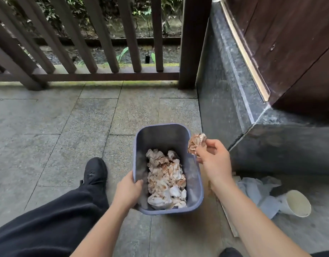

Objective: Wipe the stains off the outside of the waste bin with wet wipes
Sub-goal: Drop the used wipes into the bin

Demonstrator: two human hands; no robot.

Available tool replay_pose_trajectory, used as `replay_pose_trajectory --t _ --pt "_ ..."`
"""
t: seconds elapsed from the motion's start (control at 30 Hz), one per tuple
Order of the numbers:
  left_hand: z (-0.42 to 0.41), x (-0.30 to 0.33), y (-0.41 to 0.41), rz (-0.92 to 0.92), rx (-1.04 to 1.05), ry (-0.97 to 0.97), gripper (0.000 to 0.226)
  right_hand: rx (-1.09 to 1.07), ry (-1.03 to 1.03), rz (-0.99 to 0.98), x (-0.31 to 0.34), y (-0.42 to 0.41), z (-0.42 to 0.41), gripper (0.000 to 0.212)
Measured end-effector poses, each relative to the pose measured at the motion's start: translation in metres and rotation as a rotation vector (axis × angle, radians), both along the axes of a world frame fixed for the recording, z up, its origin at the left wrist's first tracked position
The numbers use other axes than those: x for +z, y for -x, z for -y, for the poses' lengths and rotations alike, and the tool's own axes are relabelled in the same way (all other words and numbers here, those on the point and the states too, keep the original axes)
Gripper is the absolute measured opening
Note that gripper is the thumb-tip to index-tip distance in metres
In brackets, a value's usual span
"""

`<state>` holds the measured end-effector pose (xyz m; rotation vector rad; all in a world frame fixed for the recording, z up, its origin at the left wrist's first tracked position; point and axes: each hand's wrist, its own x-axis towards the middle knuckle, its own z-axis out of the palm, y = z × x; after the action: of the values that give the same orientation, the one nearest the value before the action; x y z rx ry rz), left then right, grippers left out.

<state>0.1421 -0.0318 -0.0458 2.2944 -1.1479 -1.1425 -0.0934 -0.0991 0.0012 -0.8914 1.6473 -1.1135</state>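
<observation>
used wipes (166, 179) in bin (196, 184), cup (297, 203) right of bin, railing (89, 43) behind

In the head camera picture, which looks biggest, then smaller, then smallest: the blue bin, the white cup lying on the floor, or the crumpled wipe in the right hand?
1. Blue bin, clearly the largest.
2. White cup.
3. Crumpled wipe in the right hand, the smallest, though the fingers hide part of it.

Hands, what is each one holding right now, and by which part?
The left hand holds the waste bin by its left rim, fingers hooked inside. The right hand pinches a crumpled, brown-stained wipe by its lower edge, beside the bin's right rim.
</observation>
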Motion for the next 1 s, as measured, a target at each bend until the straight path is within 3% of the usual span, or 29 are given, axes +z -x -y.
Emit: replay_pose_trajectory --t 0.2,0.47,0.53,0.6,0.67,0.8,0.9,1.0 --pt "0.130 -0.001 0.019 0.025 -0.086 0.089 0.015 0.093 0.008 -0.182 -0.009 -0.009 0.074 0.020" --pt "0.274 -0.009 0.056 -0.086 0.003 0.015 0.025 0.012 0.036 -0.099 -0.035 -0.012 0.116 0.019" --pt "0.277 -0.010 0.067 0.062 -0.065 0.012 0.037 -0.032 0.038 -0.100 -0.032 -0.004 0.121 0.017" --pt "0.260 -0.011 0.076 0.253 -0.177 0.048 0.071 -0.049 0.033 -0.103 -0.022 0.003 0.117 0.019" --pt "0.235 -0.005 0.083 0.329 -0.240 0.047 0.086 -0.049 -0.005 -0.091 -0.009 0.003 0.105 0.019" --pt "0.205 0.018 0.092 0.254 -0.228 0.047 0.070 -0.069 -0.074 -0.051 0.013 0.001 0.077 0.015" --pt "0.202 0.027 0.093 0.110 -0.157 0.011 0.072 -0.080 -0.110 -0.090 0.021 0.001 0.076 0.018" --pt "0.211 0.016 0.092 0.093 -0.113 0.079 0.068 -0.085 -0.116 -0.086 0.021 -0.001 0.090 0.020"
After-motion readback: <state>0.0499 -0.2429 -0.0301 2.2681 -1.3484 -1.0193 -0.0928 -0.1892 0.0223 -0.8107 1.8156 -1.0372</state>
